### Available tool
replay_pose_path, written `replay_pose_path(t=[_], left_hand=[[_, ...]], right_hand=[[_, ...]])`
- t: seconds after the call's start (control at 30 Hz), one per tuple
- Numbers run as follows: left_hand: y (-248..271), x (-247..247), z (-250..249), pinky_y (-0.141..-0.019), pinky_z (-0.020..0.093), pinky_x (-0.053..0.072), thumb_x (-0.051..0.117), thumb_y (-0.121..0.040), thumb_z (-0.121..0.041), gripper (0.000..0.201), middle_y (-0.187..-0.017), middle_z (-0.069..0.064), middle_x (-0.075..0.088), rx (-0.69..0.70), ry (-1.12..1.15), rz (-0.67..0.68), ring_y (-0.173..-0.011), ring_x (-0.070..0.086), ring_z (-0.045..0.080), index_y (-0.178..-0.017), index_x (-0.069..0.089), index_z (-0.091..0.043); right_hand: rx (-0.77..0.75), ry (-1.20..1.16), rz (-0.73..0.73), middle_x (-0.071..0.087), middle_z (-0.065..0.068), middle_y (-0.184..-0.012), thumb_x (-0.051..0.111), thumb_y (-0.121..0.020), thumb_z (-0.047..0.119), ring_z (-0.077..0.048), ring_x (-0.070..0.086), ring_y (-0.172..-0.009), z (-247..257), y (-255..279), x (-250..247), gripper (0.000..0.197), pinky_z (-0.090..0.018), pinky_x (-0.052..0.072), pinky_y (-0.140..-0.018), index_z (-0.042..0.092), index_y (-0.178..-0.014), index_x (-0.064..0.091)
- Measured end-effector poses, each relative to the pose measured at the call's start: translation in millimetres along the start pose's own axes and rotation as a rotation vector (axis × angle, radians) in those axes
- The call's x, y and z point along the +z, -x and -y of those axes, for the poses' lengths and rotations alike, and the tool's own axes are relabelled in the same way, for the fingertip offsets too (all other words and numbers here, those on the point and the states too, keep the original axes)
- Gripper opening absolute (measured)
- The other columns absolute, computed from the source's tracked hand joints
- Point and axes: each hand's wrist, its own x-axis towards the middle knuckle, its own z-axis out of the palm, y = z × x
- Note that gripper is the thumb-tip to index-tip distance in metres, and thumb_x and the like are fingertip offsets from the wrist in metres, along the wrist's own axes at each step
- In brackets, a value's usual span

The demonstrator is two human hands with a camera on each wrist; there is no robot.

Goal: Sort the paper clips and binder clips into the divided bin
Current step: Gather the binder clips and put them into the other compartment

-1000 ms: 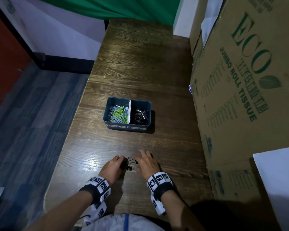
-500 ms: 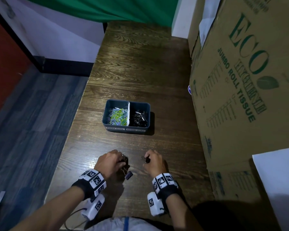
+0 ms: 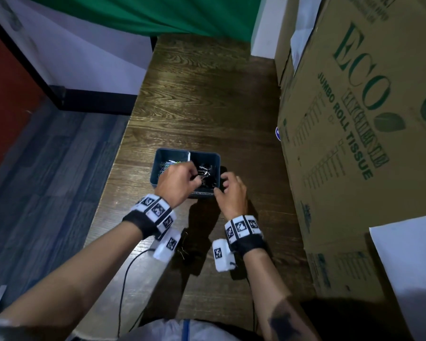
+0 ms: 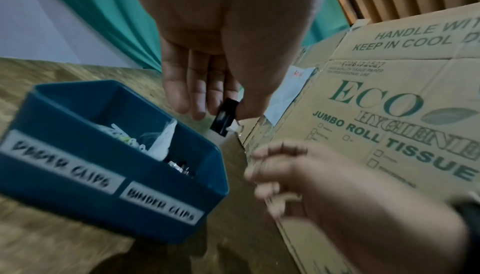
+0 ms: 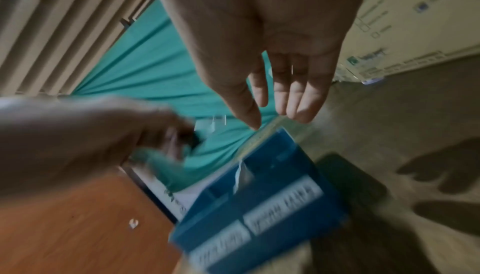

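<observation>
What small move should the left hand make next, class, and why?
Probably let go of the black binder clip over the bin's right compartment. The left hand pinches it just above the bin, that side is labelled for binder clips and already holds black ones, and the right hand looks empty.

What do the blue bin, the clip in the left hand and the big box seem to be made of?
Bin: likely moulded plastic, smooth walls, rounded corners, faint sheen.
Binder clip, pinched in the left hand: glossy black body with a thin silvery wire loop, probably metal.
Big box: brown corrugated cardboard, matte, with creased flaps and green print.
</observation>
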Motion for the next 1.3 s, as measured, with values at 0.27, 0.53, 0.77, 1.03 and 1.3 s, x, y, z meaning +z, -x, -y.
replay_pose_path(t=[0.27,0.53,0.77,1.03,1.3], left_hand=[[-3,25,8,-0.064,0.027,0.047,0.062,-0.090,-0.021,0.012,-0.096,0.000,0.066,0.153,0.031,0.018,-0.079,0.058,0.014,-0.102,0.065,-0.018],[77,75,86,-0.080,0.037,0.049,0.052,-0.084,-0.012,0.057,-0.125,0.004,0.048,0.338,-0.298,0.637,-0.116,0.044,0.024,-0.138,0.046,-0.027],[125,101,123,-0.084,0.038,0.051,0.065,-0.081,-0.021,0.054,-0.132,0.001,0.043,0.260,-0.270,0.538,-0.113,0.044,0.022,-0.133,0.051,-0.025],[147,109,116,-0.063,0.030,0.045,0.068,-0.075,-0.017,0.034,-0.105,0.003,0.046,0.039,-0.180,0.388,-0.093,0.052,0.023,-0.108,0.057,-0.019],[159,116,112,-0.070,0.027,0.041,0.060,-0.074,-0.019,0.043,-0.117,0.003,0.036,-0.025,-0.190,0.493,-0.104,0.045,0.024,-0.114,0.047,-0.025]], right_hand=[[-0.058,0.326,0.442,0.059,-0.001,-0.119,0.072,-0.085,0.028,-0.021,0.061,-0.107,-54,72,51,0.036,-0.039,0.054,-0.086,0.025,-0.120,0.060],[-0.066,0.435,0.548,0.049,-0.005,-0.133,0.073,-0.079,0.050,-0.027,0.048,-0.124,-64,108,79,0.064,-0.042,0.043,-0.101,0.019,-0.130,0.052],[-0.147,0.530,0.483,0.047,-0.007,-0.128,0.061,-0.089,0.031,-0.029,0.051,-0.119,-63,123,88,0.036,-0.046,0.050,-0.092,0.022,-0.124,0.054],[0.004,0.448,0.445,0.063,-0.001,-0.102,0.056,-0.091,0.015,-0.027,0.064,-0.092,-68,100,67,0.011,-0.038,0.054,-0.081,0.025,-0.089,0.058],[-0.076,0.111,0.088,0.067,0.001,-0.089,0.071,-0.086,0.004,-0.011,0.063,-0.077,-19,36,23,0.012,-0.024,0.055,-0.065,0.016,-0.086,0.067]])
